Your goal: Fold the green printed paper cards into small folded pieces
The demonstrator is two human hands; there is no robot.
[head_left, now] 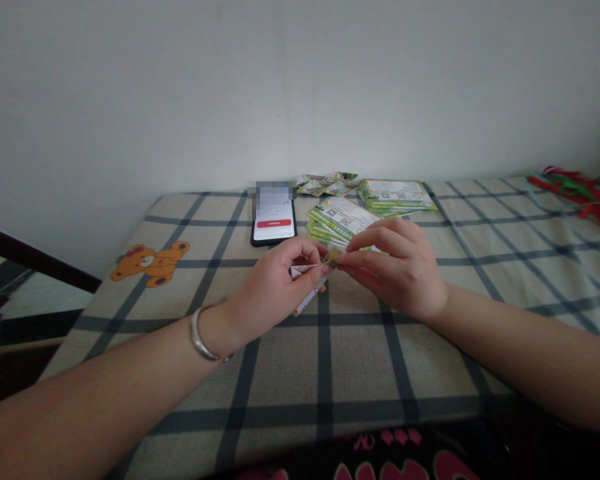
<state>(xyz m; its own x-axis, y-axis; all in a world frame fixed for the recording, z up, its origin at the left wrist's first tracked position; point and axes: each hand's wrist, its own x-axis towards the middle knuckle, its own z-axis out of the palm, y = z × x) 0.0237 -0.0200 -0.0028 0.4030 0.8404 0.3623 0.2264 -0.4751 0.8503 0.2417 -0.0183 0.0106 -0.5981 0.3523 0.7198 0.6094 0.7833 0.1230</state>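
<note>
My left hand and my right hand meet over the middle of a checked tablecloth. Both pinch one small paper card, white with green and red print. The left fingers curl round its lower part, and the right thumb and forefinger grip its top edge. A silver bangle sits on my left wrist. Just behind my hands lies a fanned pile of green and white cards.
A phone with a lit screen lies behind my left hand. A second stack of green cards and torn green scraps sit near the wall. Red and green ribbons lie far right. A bear print marks the cloth's left.
</note>
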